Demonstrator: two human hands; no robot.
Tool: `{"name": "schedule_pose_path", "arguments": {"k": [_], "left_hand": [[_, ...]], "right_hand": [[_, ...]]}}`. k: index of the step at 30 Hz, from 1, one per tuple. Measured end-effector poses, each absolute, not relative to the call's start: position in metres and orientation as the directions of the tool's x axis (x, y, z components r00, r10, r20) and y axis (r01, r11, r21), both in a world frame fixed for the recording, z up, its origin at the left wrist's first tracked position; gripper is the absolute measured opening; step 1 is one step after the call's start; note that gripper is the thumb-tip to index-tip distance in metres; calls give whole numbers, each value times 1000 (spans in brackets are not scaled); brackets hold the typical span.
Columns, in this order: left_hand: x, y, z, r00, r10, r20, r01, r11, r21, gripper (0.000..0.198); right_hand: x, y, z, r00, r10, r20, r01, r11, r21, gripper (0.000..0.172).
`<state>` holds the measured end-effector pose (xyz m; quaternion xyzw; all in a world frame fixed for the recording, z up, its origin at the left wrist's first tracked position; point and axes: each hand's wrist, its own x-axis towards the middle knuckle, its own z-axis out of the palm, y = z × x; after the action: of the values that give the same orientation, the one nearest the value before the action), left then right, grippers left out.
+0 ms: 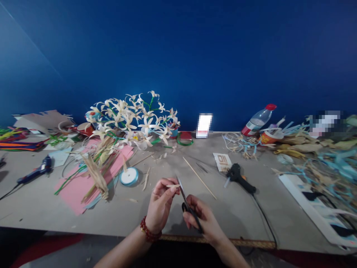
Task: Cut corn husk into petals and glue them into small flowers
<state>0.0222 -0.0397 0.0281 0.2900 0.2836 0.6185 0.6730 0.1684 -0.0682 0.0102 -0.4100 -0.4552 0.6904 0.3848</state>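
Note:
My left hand [162, 203], with a red bead bracelet at the wrist, pinches a small pale strip of dried husk [172, 185] between thumb and fingers. My right hand [202, 216] is closed round the black handles of a pair of scissors [182, 193]. The blades point up and away, close beside the end of the husk strip; whether they touch it I cannot tell. Both hands are above the grey table [167, 223] near its front edge. A spool of light blue ribbon [129, 176] lies left of my left hand, and a thin wooden stick [199, 178] lies beyond my right.
White husk flowers [134, 117] on green stems stand at the back. Pink paper [74, 193] with dried husks lies left. A black glue gun [240, 178] rests right, its cord running to the front edge. Further right are a power strip [312, 212] and a tilted bottle [258, 121].

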Motion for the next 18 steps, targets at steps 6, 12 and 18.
{"name": "schedule_pose_path", "arguments": {"k": [6, 12, 18], "left_hand": [[23, -41, 28, 82, 996, -27, -667, 75, 741, 7], [20, -38, 29, 96, 995, -5, -655, 67, 752, 8], [16, -36, 26, 151, 988, -4, -578, 92, 811, 8]], "right_hand": [[165, -69, 9, -328, 913, -241, -153, -303, -941, 50], [177, -62, 1, -244, 941, -233, -20, -245, -969, 47], [199, -57, -10, -101, 988, -117, 707, -12, -707, 25]]}}
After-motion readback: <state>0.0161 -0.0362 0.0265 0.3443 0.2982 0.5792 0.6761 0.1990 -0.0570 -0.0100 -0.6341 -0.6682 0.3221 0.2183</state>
